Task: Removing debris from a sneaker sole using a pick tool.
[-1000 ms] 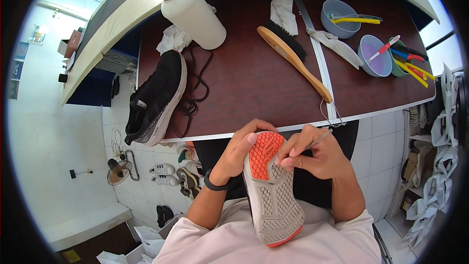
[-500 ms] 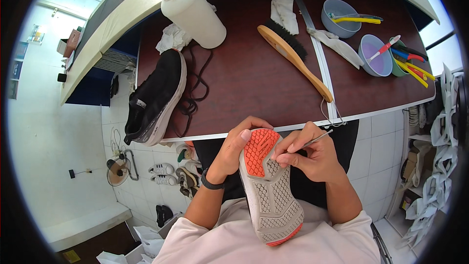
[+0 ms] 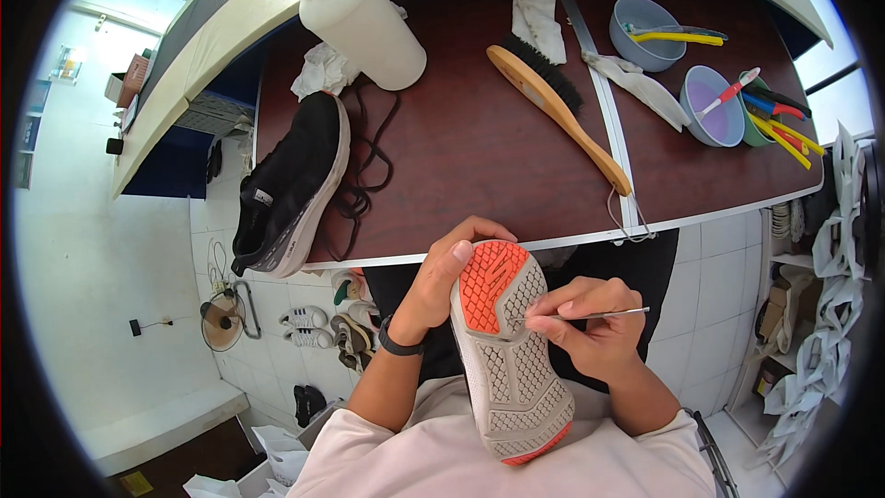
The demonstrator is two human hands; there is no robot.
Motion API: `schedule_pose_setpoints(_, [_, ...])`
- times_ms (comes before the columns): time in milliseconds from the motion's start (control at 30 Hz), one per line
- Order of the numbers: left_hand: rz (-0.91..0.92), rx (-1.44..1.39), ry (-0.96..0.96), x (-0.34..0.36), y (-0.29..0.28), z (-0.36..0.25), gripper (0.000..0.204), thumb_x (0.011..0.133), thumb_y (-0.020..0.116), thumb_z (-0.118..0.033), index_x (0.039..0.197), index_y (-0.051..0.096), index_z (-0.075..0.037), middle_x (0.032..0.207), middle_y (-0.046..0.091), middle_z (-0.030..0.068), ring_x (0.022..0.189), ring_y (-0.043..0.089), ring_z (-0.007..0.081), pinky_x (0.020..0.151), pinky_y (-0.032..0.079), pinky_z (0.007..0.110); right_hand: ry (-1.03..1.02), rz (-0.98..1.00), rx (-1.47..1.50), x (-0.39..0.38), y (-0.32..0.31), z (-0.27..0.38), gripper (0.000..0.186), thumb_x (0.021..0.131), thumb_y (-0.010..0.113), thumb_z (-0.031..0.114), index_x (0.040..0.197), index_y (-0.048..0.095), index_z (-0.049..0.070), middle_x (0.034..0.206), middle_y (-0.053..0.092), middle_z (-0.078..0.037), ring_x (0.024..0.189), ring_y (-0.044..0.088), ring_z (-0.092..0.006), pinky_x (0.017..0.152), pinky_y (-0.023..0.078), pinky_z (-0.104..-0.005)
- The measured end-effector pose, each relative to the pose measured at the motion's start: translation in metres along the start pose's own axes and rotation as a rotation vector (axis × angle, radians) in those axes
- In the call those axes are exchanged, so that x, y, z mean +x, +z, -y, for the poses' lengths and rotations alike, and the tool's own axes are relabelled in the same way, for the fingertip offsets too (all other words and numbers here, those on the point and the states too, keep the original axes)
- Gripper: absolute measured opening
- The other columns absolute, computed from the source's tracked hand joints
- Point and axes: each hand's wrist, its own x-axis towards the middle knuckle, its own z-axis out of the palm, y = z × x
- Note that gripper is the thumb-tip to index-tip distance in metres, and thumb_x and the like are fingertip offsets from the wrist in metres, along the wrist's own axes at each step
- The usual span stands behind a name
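My left hand (image 3: 442, 277) grips a shoe (image 3: 507, 350) by its toe, holding it sole-up over my lap. The sole is grey with an orange front patch and an orange heel edge. My right hand (image 3: 585, 327) pinches a thin metal pick (image 3: 613, 314), its tip pressed into the grey tread just below the orange patch. A black watch band sits on my left wrist. The matching black shoe (image 3: 290, 184) lies on its side at the left edge of the dark brown table (image 3: 461, 148), its black laces spilled beside it.
On the table are a white plastic bottle (image 3: 364, 18), a wooden brush (image 3: 553, 101), white rags (image 3: 539, 18), and bowls holding toothbrushes (image 3: 719, 101). Several shoes and a small fan (image 3: 221, 323) stand on the tiled floor below. White bags hang at the right.
The shoe has tilted slightly and my right hand with the pick has shifted a little lower along the sole. The table items have not moved.
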Motion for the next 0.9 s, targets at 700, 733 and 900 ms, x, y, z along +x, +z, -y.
schedule_pose_setpoints(700, [-0.006,-0.002,0.018,0.003,-0.002,0.001,0.066,0.104,0.035,-0.052,0.119,0.059,0.007,0.111,0.066,0.0162,0.102,0.064,0.02,0.091,0.049,0.032,-0.038,-0.149,-0.013,-0.011,0.015,-0.006,0.034,0.084,0.079,-0.005,0.099,0.05,0.005,0.085,0.073,-0.019,0.075,0.076,-0.0212,0.06,0.059,-0.0269])
schedule_pose_setpoints(733, [-0.007,-0.002,0.02,0.003,-0.002,0.002,0.066,0.104,0.035,-0.052,0.119,0.059,0.007,0.111,0.066,0.0162,0.102,0.064,0.02,0.091,0.049,0.032,-0.05,-0.135,-0.043,-0.01,0.016,-0.005,0.034,0.084,0.079,-0.006,0.099,0.05,0.005,0.085,0.073,-0.019,0.075,0.076,-0.0215,0.059,0.059,-0.0267])
schedule_pose_setpoints(900, [-0.012,-0.017,0.028,0.002,-0.003,0.004,0.066,0.103,0.035,-0.053,0.119,0.059,0.007,0.111,0.066,0.0161,0.102,0.064,0.0196,0.091,0.05,0.032,-0.125,-0.151,-0.151,-0.009,0.02,-0.004,0.035,0.083,0.079,-0.007,0.099,0.049,0.004,0.084,0.073,-0.018,0.072,0.075,-0.0211,0.056,0.058,-0.0268])
